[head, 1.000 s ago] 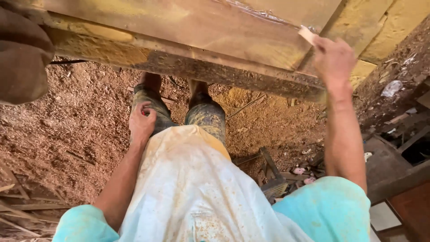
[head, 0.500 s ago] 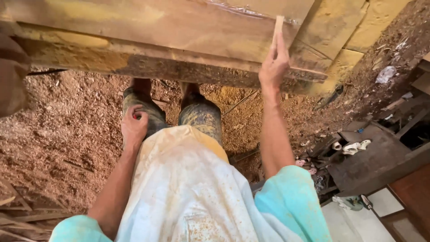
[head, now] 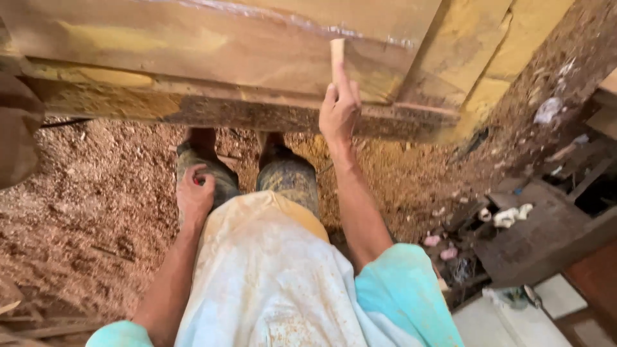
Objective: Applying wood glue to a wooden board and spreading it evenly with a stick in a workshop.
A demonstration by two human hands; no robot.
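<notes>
I look straight down my own body. My right hand (head: pixel 339 109) reaches far forward and is closed around a small pale wooden block (head: pixel 337 51), gripping its lower end so the top sticks up above my fingers. The block sits against the face of a large wooden panel (head: pixel 212 45), yellowish and worn, which spans the far side of the view. Below it runs a darker, rougher wooden beam (head: pixel 257 112), just beyond my knees.

My left hand (head: pixel 195 193) rests on my left thigh, fingers curled loosely together. Something small and red shows at the fingertips, but I cannot tell what it is or whether I am holding it. The two hands are well apart.

I wear a dusty pale apron (head: pixel 270 276) over my lap, turquoise sleeves (head: pixel 402 289), and stained trousers (head: pixel 289 180).

The floor (head: pixel 90 212) under me is covered in reddish-brown sawdust and wood shavings. To the right, dark wooden scraps (head: pixel 540 225) lie near crumpled white and pink bits of litter (head: pixel 508 215). At the far left edge, a brown rounded shape (head: pixel 16 135) is partly in view.
</notes>
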